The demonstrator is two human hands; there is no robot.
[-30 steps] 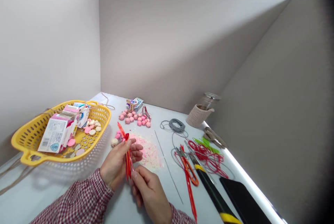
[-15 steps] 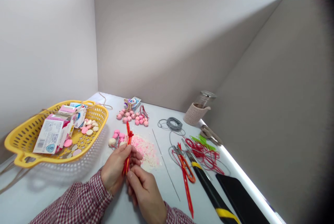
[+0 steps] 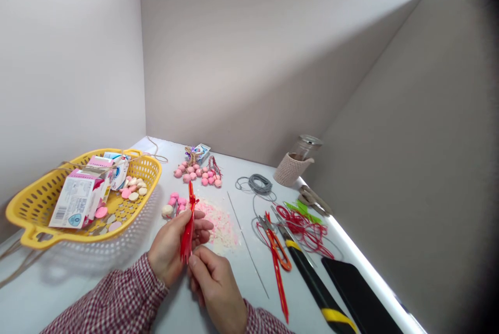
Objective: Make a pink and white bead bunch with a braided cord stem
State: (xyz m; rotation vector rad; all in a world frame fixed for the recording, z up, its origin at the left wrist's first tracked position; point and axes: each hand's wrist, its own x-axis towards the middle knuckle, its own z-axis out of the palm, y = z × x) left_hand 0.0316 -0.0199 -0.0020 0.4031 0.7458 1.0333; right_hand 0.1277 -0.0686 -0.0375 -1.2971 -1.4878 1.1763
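A red ribbon (image 3: 187, 235) with a small knot near its top stands upright in my left hand (image 3: 171, 245). The thumb presses it against the curled fingers. Its lower part hangs in bunched, split ends. Just below on the right, my right hand (image 3: 218, 282) is closed in a pinch at the ribbon's lower end; what lies between those fingertips is mostly hidden. Behind the ribbon are pink and white balls (image 3: 175, 202) and a heap of pink and white shavings (image 3: 222, 225).
On the left stands a yellow basket (image 3: 156, 175) with boxes and discs. To the right lie orange-handled scissors (image 3: 278, 248), a second red ribbon (image 3: 279, 292), a black-and-yellow knife (image 3: 312, 277), red cord (image 3: 304, 227), grey cord (image 3: 260, 184) and a black phone-like slab (image 3: 358, 292). A jar (image 3: 294, 162) stands behind.
The ribbon has turned and spread in my left hand: its gold-striped face showed before, now mostly plain red with fanned lower ends. Both hands stay almost where they were.
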